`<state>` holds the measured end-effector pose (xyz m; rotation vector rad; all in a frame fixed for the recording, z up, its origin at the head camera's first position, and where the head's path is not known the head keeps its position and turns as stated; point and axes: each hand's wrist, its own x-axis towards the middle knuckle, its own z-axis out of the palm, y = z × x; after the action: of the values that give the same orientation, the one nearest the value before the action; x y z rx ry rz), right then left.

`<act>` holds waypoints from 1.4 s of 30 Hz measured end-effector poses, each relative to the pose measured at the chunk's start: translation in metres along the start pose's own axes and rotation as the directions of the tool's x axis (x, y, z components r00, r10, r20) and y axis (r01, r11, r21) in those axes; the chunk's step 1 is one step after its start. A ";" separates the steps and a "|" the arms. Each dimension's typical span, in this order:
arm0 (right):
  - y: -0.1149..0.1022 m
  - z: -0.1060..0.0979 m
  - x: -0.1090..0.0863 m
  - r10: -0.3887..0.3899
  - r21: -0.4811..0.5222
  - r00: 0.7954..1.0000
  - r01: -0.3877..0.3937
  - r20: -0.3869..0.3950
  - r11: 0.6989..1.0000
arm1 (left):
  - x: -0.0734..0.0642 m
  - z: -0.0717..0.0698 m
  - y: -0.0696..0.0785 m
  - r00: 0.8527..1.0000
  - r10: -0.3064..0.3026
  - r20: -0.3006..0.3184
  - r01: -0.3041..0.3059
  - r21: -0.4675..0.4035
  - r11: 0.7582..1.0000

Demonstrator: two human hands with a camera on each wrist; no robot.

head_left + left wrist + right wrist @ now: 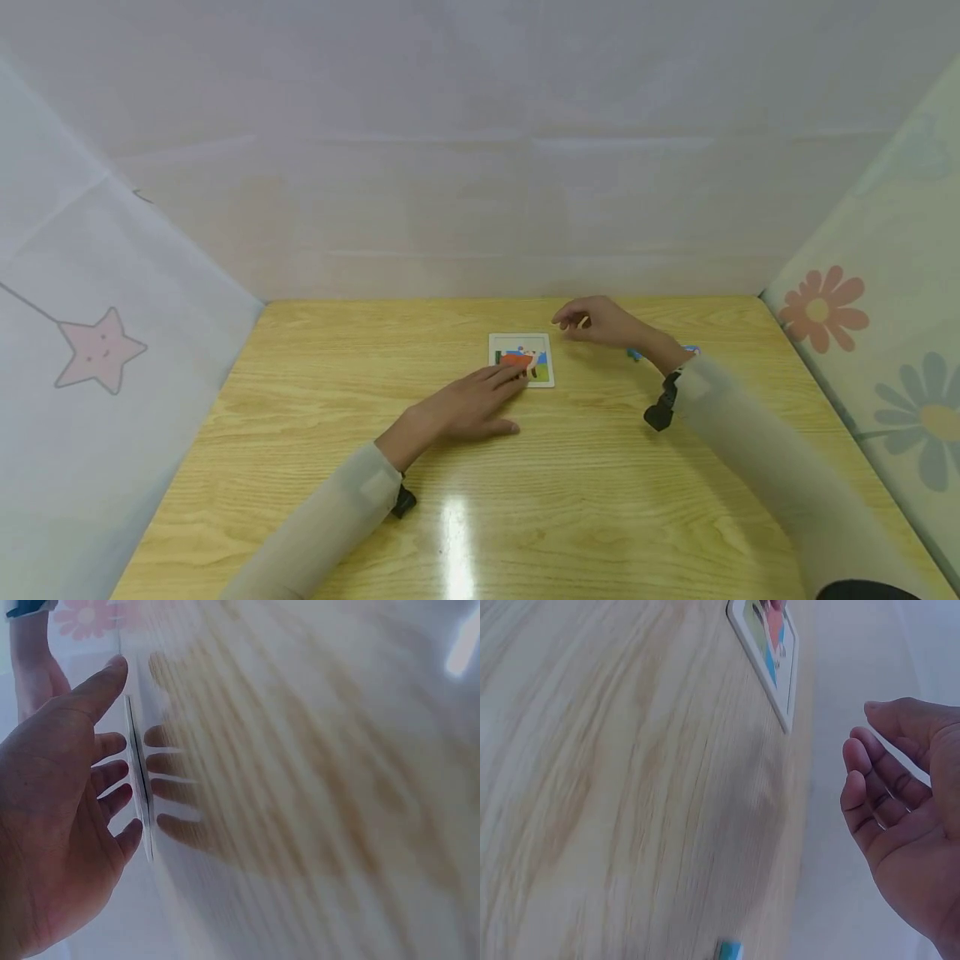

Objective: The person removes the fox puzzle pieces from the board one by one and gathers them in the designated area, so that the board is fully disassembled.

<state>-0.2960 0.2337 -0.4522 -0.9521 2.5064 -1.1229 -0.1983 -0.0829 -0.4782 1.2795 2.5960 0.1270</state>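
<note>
A small square picture board [545, 377] with a white frame lies flat on the table, showing red, blue and green shapes; it looks like a puzzle. The fingers of my left hand [474, 406] are straight and rest on its lower left part, hiding some of the picture. In the left wrist view the board [139, 776] appears edge-on beside the fingertips. My right hand [602, 322] hovers just right of the board, its fingers loosely curled with nothing between them. The right wrist view shows this hand [907, 795] apart from the board [786, 697].
Blue and green pieces [634, 355] lie on the wooden table [337, 358] by my right wrist, partly hidden by the arm. One blue piece [730, 950] shows at the bottom of the right wrist view. Pale cloth walls [420, 208] stand behind the table and at both sides.
</note>
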 end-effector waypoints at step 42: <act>-0.015 0.070 0.061 0.057 0.001 0.990 -0.057 0.133 0.998 | -0.007 0.000 0.003 1.000 0.024 0.009 -0.025 0.045 0.999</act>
<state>-0.3040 0.1461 -0.4860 -0.9166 2.4081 -1.0128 -0.1922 -0.0867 -0.4764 1.3245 2.5904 0.0672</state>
